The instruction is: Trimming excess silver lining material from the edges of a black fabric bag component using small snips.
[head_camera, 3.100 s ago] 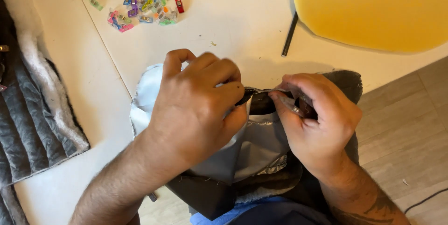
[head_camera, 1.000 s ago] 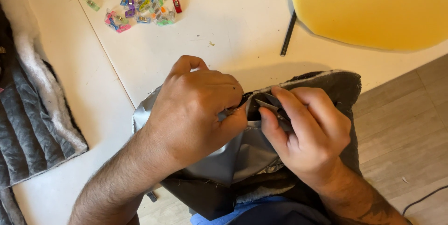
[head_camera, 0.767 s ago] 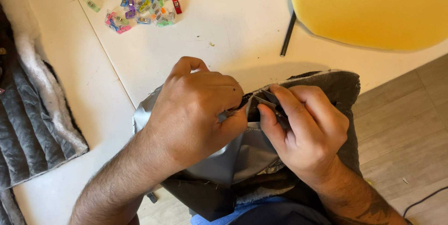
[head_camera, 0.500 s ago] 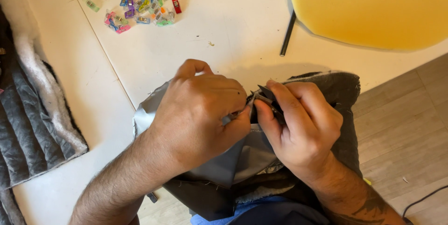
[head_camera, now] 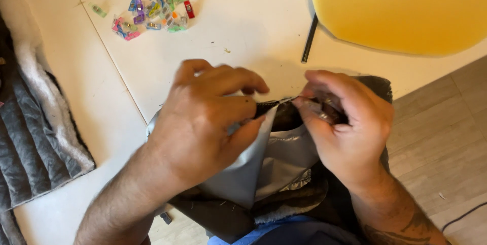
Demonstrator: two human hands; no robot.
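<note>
The grey garment (head_camera: 276,166), shiny silver-grey lining outward and a darker shell beneath, hangs off the near edge of the white tabletop (head_camera: 243,26) into the person's lap. Its dark folded edge (head_camera: 271,107) is stretched taut between the two hands. The left hand (head_camera: 203,123) is closed, thumb and fingers pinching the fabric at one end; the right hand (head_camera: 347,123) is closed on the other end, fingers curled over the bunched cloth. Whether a needle or thread sits in that pinch cannot be told.

The lining looks slick, so the fold could slip out of either pinch and open up if the pull grows uneven. Much of the garment's weight hangs below the tabletop edge and could drag the edge out of line.

Farther up the tabletop lies a loose heap of small coloured sewing clips (head_camera: 154,4), well apart from both hands, so reaching them means freeing a hand. A yellow foam pad (head_camera: 406,9) overlaps the far right corner, a thin black rod (head_camera: 309,39) just beside it. A grey quilted fabric with a fleecy white border (head_camera: 30,128) lies at the left. Nothing stands between the hands.
</note>
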